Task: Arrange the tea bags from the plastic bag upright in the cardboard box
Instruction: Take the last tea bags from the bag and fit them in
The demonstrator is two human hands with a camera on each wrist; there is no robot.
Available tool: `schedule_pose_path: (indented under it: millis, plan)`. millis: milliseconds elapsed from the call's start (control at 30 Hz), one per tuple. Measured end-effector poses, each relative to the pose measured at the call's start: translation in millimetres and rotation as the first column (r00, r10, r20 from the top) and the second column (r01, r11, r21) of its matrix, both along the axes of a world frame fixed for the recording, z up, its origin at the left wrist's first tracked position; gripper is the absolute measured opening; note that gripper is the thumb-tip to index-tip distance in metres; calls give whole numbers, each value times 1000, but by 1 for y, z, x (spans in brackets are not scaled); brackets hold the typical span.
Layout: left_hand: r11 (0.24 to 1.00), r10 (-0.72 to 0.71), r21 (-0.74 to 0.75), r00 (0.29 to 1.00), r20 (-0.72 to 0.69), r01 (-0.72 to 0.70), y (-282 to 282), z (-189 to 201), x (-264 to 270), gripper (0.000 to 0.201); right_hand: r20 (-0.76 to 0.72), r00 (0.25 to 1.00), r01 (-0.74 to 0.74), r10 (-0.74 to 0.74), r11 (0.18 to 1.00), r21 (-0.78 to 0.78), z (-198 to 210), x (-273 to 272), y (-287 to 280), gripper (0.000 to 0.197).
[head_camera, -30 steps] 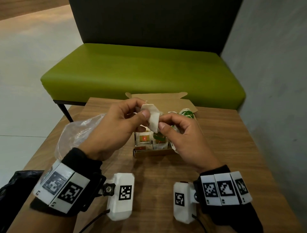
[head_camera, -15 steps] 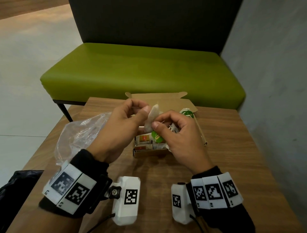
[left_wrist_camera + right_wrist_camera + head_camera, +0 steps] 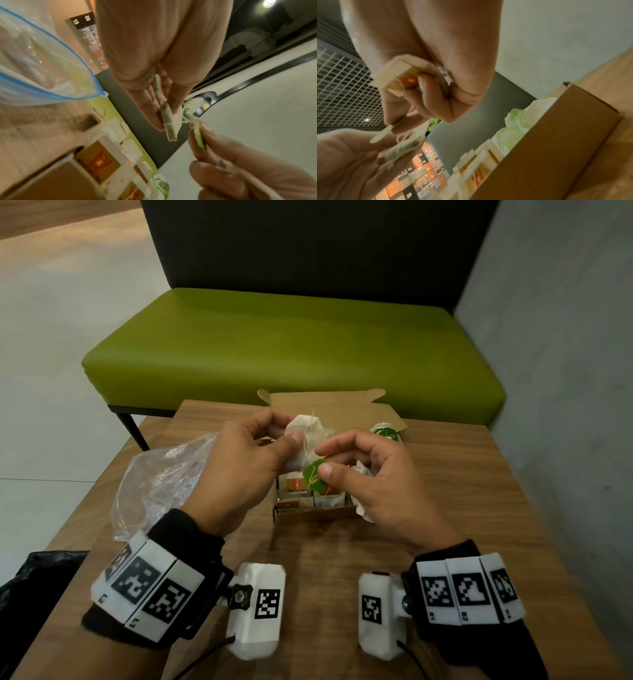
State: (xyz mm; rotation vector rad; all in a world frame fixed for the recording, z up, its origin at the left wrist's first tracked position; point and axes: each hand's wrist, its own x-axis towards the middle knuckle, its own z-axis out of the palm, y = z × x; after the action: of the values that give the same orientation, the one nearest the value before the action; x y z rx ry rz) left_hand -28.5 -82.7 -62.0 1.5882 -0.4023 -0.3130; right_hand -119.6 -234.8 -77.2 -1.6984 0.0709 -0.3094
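Note:
My left hand [image 3: 289, 429] pinches a white tea bag [image 3: 305, 424] above the open cardboard box [image 3: 315, 512]. A thin string runs from the bag to its green tag [image 3: 315, 479], which my right hand [image 3: 322, 462] pinches between thumb and forefinger. In the left wrist view the tea bag [image 3: 169, 121] hangs from my fingertips, with the tag [image 3: 197, 134] edge-on beside it. My right hand's other fingers curl round a second packet [image 3: 399, 78] with an orange mark. Several tea bags [image 3: 294, 486] stand upright in the box. The clear plastic bag [image 3: 161, 474] lies crumpled to the left.
The box sits on a small wooden table [image 3: 445, 491], its lid [image 3: 325, 405] folded back toward a green bench [image 3: 291, 347]. A grey wall [image 3: 565, 371] runs along the right. Something black [image 3: 34, 583] lies at the table's near left corner.
Both hands pinched the tea bag a second ago. My right hand has since slid down to the green tag and drawn the string out, while the left turned the bag flat toward me.

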Motion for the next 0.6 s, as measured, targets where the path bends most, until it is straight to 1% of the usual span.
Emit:
schedule_pose_path:
  millis: [100,167,267,400,500,600]
  plan:
    - [999,-22,27,999,29,21,-2,0,-3,9,62,996,58,-64,993,104,0,2,-2,18]
    - [998,-56,14,998,0,56,-4,1,-7,9,71,991,101,-113,982,161,-2,4,-1,17]
    - [993,-115,-22,993,-38,114,-6,4,-12,12,55,986,143,-156,970,198,-5,6,3,13]
    - [990,-137,-58,986,-90,132,-7,5,-12,17,51,977,195,-208,963,189,-9,7,1,12]
    - [976,-196,-124,969,-148,179,-8,10,-14,12,51,967,240,-248,961,136,-11,6,-3,12]
    - [977,-187,-127,975,-118,172,-13,11,-19,23,21,970,237,-241,963,128,-12,2,-10,18]
